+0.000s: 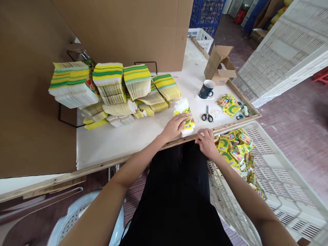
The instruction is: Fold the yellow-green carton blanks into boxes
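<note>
My left hand [176,127] lies with bent fingers on a small stack of yellow, green and white printed cartons [190,120] at the table's front edge, holding it; the thumb is mostly hidden. Just to the right, my right hand [206,141] is at the wooden edge with its fingers curled in, slightly blurred, and a ring [202,134] seems to show on one finger. What those fingers hold, if anything, is hidden. Bundles of flat cartons [137,82] are piled at the left on the white table [107,145].
Black-handled scissors [207,115], a dark mug [206,89], loose cartons [229,105] and an open cardboard box [220,66] sit to the right. Below the edge, a white basket [278,164] holds many small filled-looking packs [238,150]. A large cardboard panel [133,34] stands behind.
</note>
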Demonstrator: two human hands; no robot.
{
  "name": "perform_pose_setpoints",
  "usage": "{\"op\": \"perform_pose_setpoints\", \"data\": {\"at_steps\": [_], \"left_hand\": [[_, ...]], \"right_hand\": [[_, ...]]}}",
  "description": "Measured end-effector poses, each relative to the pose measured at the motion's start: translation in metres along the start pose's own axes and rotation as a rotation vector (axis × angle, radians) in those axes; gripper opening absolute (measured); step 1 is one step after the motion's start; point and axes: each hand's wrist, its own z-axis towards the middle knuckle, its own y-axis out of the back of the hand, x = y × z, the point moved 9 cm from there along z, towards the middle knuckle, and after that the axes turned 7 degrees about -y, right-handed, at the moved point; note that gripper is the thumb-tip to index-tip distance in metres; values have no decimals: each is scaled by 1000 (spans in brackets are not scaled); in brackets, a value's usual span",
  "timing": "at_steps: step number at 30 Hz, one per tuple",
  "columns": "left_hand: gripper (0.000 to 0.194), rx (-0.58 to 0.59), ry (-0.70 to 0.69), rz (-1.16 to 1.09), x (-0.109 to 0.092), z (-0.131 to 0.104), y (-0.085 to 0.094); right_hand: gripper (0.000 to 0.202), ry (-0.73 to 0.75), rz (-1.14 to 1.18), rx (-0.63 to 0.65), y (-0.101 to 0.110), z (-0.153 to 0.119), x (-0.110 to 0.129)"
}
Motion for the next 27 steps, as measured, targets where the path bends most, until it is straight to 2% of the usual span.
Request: {"op": "perform_pose_setpoints", "data": {"at_steps": [2,4,7,11,14,17,19,23,27], "left_hand": [[38,-21,18,-13,4,0,1],[38,-27,13,-24,6,0,0],[39,-50,9,-34,7,-1,0],[39,-50,9,-56,6,-4,0],[39,-47,17,-72,7,-6,-1],[38,-63,28,-79,7,-7,-2],[38,-74,28,-77,6,-6,-2],[36,-63,9,-41,-5,-6,-3],[34,-10,-39,-3,-25,-14,-10]], "right_hand": [[18,-58,-13,46,-7,-29,-20],[18,-136,-35,22,-8,-48,-37],[18,-172,-46,14,-11,-50,-44],[18,-220,-116,19,-4,-22,-54],[18,-331,-157,56,7,10,-78],[16,-435,-140,136,7,43,-95],[16,-428,-115,168,0,64,-91],[17,-391,9,212,-17,88,-64],[49,-402,174,167,-10,84,-41]]}}
